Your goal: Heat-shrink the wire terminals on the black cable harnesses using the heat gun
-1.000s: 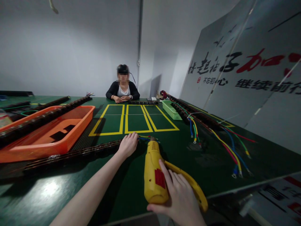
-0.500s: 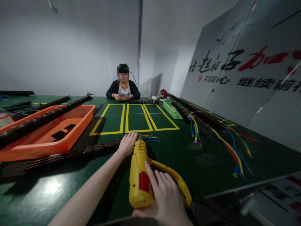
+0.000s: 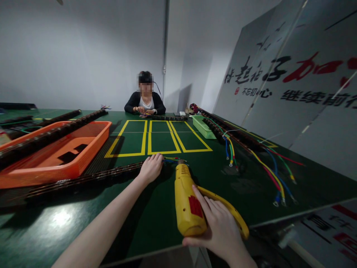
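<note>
A yellow heat gun [image 3: 187, 203] with a red label is gripped in my right hand [image 3: 220, 223], its nozzle pointing away from me at coloured wire ends [image 3: 173, 160]. My left hand [image 3: 151, 167] is closed around the right end of a long dark wire harness [image 3: 111, 173] on the green table. Green, yellow, red and blue leads stick out beyond that hand. The heat gun's nozzle covers part of them, and my left fingertips are partly hidden.
An orange basket [image 3: 96, 149] with a long dark harness across it stands left. A green basket [image 3: 203, 128] and further harnesses with lugged wires [image 3: 275, 178] lie right. Yellow tape rectangles [image 3: 164, 152] mark the table [image 3: 134, 230]. A person [image 3: 145, 102] sits opposite, handling wires.
My right hand has moved the heat gun to the right, from beside my left hand toward the tips of the wires. My left hand stays on the harness.
</note>
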Demonstrator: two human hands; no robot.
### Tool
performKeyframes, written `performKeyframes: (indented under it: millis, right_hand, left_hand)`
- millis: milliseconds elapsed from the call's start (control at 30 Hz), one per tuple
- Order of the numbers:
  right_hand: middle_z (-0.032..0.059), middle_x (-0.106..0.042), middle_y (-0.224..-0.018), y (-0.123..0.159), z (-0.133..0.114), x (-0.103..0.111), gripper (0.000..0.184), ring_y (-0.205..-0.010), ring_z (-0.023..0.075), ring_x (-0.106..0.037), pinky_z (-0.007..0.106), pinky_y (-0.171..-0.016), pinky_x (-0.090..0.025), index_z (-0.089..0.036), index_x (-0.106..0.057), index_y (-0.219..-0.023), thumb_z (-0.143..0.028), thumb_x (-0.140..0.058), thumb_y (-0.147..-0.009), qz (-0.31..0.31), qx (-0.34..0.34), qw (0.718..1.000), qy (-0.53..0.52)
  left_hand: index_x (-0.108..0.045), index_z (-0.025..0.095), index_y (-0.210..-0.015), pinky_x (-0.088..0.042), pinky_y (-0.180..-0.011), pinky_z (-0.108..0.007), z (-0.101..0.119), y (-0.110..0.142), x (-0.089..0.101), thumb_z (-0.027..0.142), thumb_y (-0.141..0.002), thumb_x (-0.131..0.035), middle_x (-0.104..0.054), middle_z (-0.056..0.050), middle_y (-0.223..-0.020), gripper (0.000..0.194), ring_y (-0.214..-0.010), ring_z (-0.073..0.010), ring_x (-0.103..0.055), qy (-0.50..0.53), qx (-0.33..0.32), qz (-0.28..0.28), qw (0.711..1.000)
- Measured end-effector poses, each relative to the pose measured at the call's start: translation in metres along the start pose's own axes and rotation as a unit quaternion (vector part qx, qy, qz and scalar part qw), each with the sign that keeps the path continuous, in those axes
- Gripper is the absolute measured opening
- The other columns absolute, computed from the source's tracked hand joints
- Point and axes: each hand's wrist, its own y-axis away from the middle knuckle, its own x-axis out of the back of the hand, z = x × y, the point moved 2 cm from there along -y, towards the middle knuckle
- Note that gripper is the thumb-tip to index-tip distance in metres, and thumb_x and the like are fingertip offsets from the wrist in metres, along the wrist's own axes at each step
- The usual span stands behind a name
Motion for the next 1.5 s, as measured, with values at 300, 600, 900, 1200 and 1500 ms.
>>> performKeyframes:
  millis: [300, 600, 900, 1200, 1500]
  right_hand:
    - [0.0127, -0.065, -0.107, 0.008, 0.006, 0.005, 0.125, -0.091, 0.0293, -0.062, 0.042, -0.080, -0.048, -0.015, -0.018, -0.147, -0.082, -0.062, -0.052, -0.002, -0.031, 0.999, 0.017]
    - [0.0140, -0.065, -0.103, -0.002, -0.020, 0.000, 0.127, -0.089, 0.0292, -0.062, 0.042, -0.080, -0.048, -0.010, -0.025, -0.145, -0.084, -0.061, -0.049, -0.005, -0.028, 1.000, 0.007]
    - [0.0137, -0.064, -0.100, -0.020, -0.058, -0.011, 0.130, -0.086, 0.0292, -0.060, 0.045, -0.080, -0.047, -0.008, -0.025, -0.146, -0.091, -0.051, -0.049, -0.048, 0.002, 0.998, -0.042]
    - [0.0112, -0.063, -0.093, -0.018, -0.060, -0.011, 0.121, -0.082, 0.0272, -0.059, 0.042, -0.076, -0.047, -0.011, -0.028, -0.145, -0.090, -0.046, -0.055, -0.028, 0.005, 0.998, -0.053]
    - [0.0100, -0.064, -0.098, -0.011, -0.023, 0.001, 0.125, -0.085, 0.0266, -0.061, 0.041, -0.079, -0.046, -0.014, -0.026, -0.146, -0.089, -0.054, -0.050, -0.030, -0.017, 0.999, -0.037]
  left_hand:
    - [-0.050, 0.017, -0.107, -0.042, -0.080, -0.034, 0.001, -0.001, 0.002, 0.023, -0.095, -0.031, -0.059, -0.010, -0.110, 0.023, -0.100, -0.0220, -0.056, 0.016, 0.006, -0.010, 1.000]
    - [-0.051, 0.017, -0.103, -0.041, -0.080, -0.035, 0.002, -0.001, 0.001, 0.025, -0.095, -0.031, -0.060, -0.009, -0.105, 0.023, -0.098, -0.0226, -0.056, -0.004, 0.014, -0.003, 1.000]
    - [-0.047, 0.017, -0.108, -0.042, -0.083, -0.035, 0.000, 0.001, 0.005, 0.017, -0.090, -0.037, -0.057, -0.011, -0.112, 0.021, -0.102, -0.0231, -0.055, 0.005, 0.006, -0.033, 0.999]
    - [-0.046, 0.018, -0.111, -0.042, -0.085, -0.036, 0.000, 0.001, 0.008, 0.017, -0.089, -0.038, -0.056, -0.011, -0.115, 0.023, -0.103, -0.0237, -0.055, 0.007, 0.010, -0.056, 0.998]
    - [-0.050, 0.018, -0.106, -0.042, -0.082, -0.036, 0.000, 0.000, 0.004, 0.025, -0.094, -0.031, -0.058, -0.009, -0.108, 0.024, -0.098, -0.0233, -0.056, 0.006, 0.017, -0.030, 0.999]
